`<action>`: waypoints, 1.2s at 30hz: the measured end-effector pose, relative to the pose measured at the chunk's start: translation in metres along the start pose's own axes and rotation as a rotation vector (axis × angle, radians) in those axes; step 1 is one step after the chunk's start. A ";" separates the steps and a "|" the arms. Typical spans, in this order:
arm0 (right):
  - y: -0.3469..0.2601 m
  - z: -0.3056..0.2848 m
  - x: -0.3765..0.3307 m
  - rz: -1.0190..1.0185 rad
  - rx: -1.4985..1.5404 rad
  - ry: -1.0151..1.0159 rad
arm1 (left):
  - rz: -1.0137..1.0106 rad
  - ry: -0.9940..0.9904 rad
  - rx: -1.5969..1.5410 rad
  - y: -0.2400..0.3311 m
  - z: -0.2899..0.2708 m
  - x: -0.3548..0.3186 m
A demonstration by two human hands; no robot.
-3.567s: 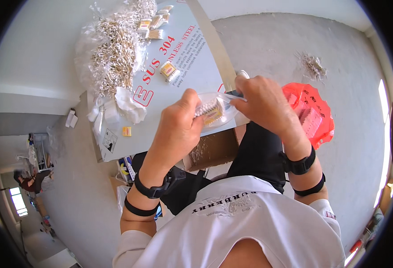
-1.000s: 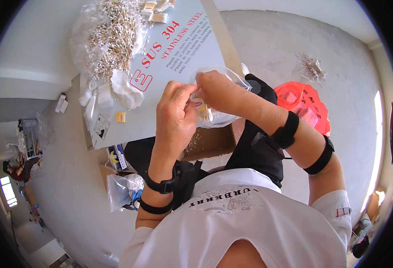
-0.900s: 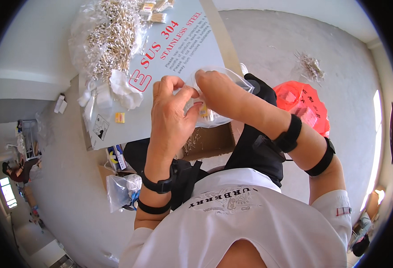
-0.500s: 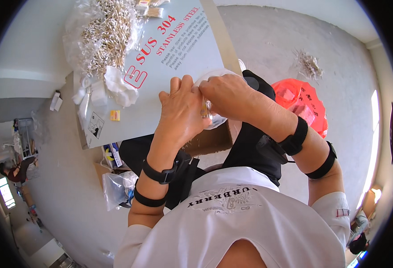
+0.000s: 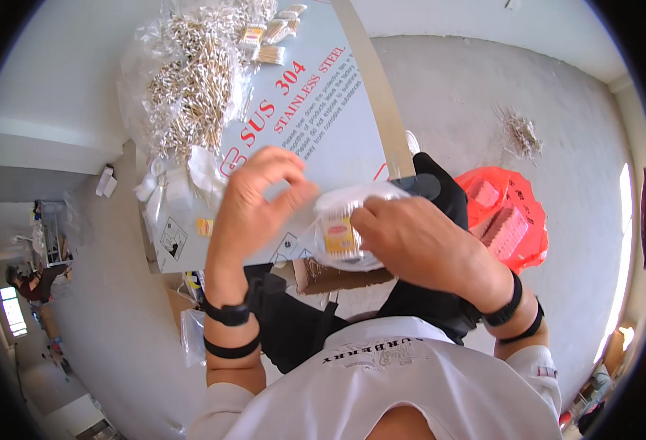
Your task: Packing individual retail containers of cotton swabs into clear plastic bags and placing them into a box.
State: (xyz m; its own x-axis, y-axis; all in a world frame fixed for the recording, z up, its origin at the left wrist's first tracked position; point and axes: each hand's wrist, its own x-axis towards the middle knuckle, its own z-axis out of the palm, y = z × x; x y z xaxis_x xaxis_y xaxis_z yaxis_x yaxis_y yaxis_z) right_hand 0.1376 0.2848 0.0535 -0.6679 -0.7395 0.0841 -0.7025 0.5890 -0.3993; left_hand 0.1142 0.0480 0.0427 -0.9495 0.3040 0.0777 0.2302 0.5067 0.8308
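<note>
left hand: the left hand is raised above the near part of the table, thumb and fingers curved and apart from each other; i see nothing between them. it is a little blurred.
right hand: the right hand has its fingers closed on the clear bag; the fingertips are partly hidden.
bagged pack: the swab pack, with a yellow label, is inside the clear bag, between the two hands and nearer to the right one.
table: the table has a blue-grey covering with red and black print.
swab heap: loose cotton swabs lie on spread clear plastic at the far left of the table.
other packs: several small packs lie just beside this heap, on its right.
below: the cardboard box stands under the near table edge, with some swabs in it.
floor right: the red bag contains pink blocks.
</note>
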 end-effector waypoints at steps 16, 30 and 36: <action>0.116 0.012 -0.011 0.490 1.015 0.405 | -0.067 0.008 1.049 -0.237 -0.042 0.329; 0.128 0.034 -0.001 0.696 1.212 0.421 | 0.251 0.212 0.768 -0.230 -0.012 0.294; 0.137 0.042 0.000 0.807 1.192 0.446 | -0.158 -0.015 0.908 -0.256 -0.013 0.404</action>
State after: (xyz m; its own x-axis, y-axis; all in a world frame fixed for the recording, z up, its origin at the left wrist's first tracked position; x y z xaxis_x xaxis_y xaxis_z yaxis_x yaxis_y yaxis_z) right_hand 0.0523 0.3519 -0.0395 -0.9382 -0.0691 -0.3391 0.3390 0.0132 -0.9407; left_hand -0.3313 0.0306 -0.1318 -0.9826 0.1851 -0.0122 0.1836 0.9798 0.0791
